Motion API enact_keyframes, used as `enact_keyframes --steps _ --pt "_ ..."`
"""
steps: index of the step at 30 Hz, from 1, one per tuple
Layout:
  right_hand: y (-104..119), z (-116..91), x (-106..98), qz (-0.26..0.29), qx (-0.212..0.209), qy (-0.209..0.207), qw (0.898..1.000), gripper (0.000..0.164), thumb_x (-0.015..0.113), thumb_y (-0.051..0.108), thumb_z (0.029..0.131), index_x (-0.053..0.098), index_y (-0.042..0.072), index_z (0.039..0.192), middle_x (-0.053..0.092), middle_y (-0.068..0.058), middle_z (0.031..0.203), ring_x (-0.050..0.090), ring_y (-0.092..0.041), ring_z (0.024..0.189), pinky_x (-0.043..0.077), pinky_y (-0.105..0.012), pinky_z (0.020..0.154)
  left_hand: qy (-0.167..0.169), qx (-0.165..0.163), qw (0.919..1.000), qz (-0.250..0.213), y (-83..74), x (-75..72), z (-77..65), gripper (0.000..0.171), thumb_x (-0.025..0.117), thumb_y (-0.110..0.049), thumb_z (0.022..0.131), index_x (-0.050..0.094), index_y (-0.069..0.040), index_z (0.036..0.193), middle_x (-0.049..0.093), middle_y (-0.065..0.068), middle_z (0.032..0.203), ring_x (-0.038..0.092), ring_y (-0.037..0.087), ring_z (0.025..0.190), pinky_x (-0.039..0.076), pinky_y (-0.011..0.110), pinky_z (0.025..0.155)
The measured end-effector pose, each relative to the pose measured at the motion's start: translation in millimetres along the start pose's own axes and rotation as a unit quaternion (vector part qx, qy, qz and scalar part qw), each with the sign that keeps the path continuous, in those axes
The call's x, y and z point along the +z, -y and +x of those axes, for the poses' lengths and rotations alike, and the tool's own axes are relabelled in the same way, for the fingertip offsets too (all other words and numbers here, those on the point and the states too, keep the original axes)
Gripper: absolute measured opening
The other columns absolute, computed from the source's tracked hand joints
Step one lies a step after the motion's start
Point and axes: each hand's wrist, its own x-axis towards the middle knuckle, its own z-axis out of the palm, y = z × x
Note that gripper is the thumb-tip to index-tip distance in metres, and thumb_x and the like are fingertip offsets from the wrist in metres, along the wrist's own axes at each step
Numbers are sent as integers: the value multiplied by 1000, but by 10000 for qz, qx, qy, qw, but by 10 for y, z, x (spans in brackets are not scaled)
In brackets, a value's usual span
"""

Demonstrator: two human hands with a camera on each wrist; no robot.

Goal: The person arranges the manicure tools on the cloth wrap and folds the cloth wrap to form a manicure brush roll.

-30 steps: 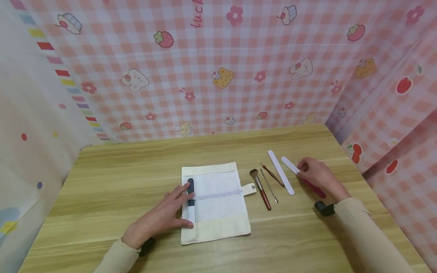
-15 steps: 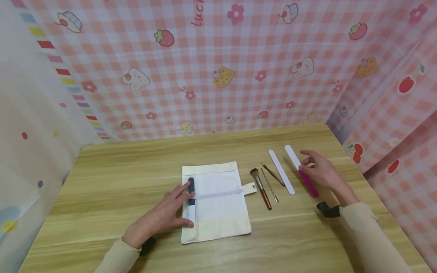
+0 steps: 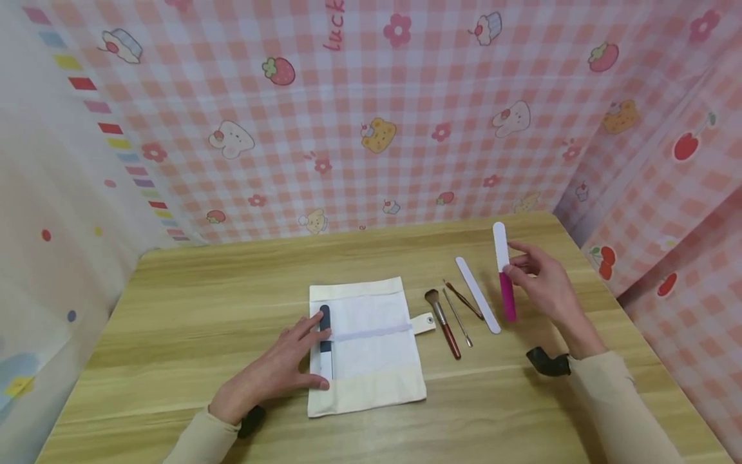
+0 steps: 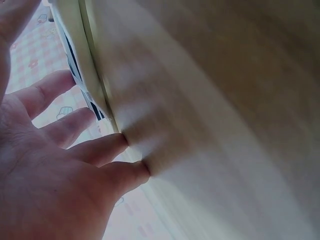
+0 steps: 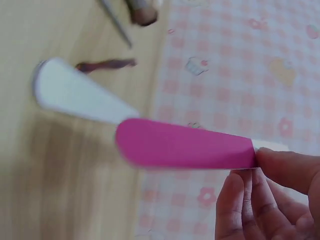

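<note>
My right hand (image 3: 542, 287) pinches a pink-and-white nail file (image 3: 506, 287) near its middle, held raised off the table. In the right wrist view the file's pink end (image 5: 187, 145) points away from the thumb. My left hand (image 3: 275, 367) rests with spread fingers on the left edge of an unfolded cream cloth pouch (image 3: 377, 390). Under those fingertips a black-and-white nail file (image 3: 325, 322) lies upright along that edge, tucked beneath the pouch's strap. In the left wrist view two fingers of the left hand (image 4: 60, 165) touch the table beside the pouch.
Right of the pouch's snap tab (image 3: 423, 321) lie a makeup brush (image 3: 446, 332), a thin metal tool (image 3: 457, 316) and a slim brown tool (image 3: 466, 300), perhaps tweezers. Beside them is a white nail file (image 3: 478, 295). A checked curtain (image 3: 348, 161) hangs behind the wooden table (image 3: 174, 309).
My right hand has lifted the pink-and-white nail file from the table and turned it closer to upright, white end away from me. The left hand and the pouch have stayed put.
</note>
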Motion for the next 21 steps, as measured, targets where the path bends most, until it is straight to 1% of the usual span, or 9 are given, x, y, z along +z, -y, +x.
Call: enact_keyframes --steps 4,7,9,11,13,15,17,21 --pt "103 15 42 557 -48 -115 9984 63 64 7 102 35 2 158 69 -28 111 67 0 82 57 -16 73 -25 52 10000 -21 16 3 -18 87 85 -43 83 49 -5 153 22 18 169 21 50 152 20 72 117" --pt "194 35 63 955 -191 -132 9952 75 64 2 101 23 8 164 68 -24 106 69 -3 83 60 -21 74 -68 136 9999 32 26 -3 -8 87 85 -43 83 48 -6 153 22 18 170 22 48 152 20 71 117" --pt "252 45 79 1131 -280 -88 9932 83 64 0 100 16 14 167 68 -20 104 70 -5 83 61 -23 74 -74 165 9998 52 30 -8 -1 87 85 -43 84 48 -6 153 22 17 170 22 48 153 20 71 117" --pt "312 55 97 1238 -386 -12 9916 88 63 -2 100 11 21 168 67 -19 102 71 -7 82 61 -25 74 -67 171 9998 69 32 -15 6 87 85 -43 84 48 -7 154 22 17 170 21 47 153 20 71 118" --pt "365 66 124 1305 -488 91 9902 91 62 -4 100 10 26 168 66 -22 102 72 -9 82 62 -27 74 -50 163 9998 54 33 -23 6 87 85 -44 84 48 -7 154 22 17 170 21 47 153 20 71 118" --pt "414 77 163 1379 -562 215 9886 92 61 -6 100 10 29 168 64 -26 104 72 -10 82 62 -29 74 -23 151 9999 35 33 -28 5 87 85 -44 84 48 -7 154 22 17 170 21 47 153 20 71 118" --pt "457 93 214 1455 -602 340 9869 92 60 -6 100 10 30 168 62 -28 105 72 -10 83 62 -30 75 -1 140 9999 23 35 -30 -3 87 85 -44 84 48 -7 154 22 17 170 22 46 153 20 71 118" --pt "532 128 331 1521 -620 522 9850 91 60 -4 101 9 30 168 61 -28 106 72 -9 85 62 -30 77 25 102 9999 -27 41 -33 -23 87 85 -44 84 48 -7 154 22 16 170 22 46 153 19 70 118"
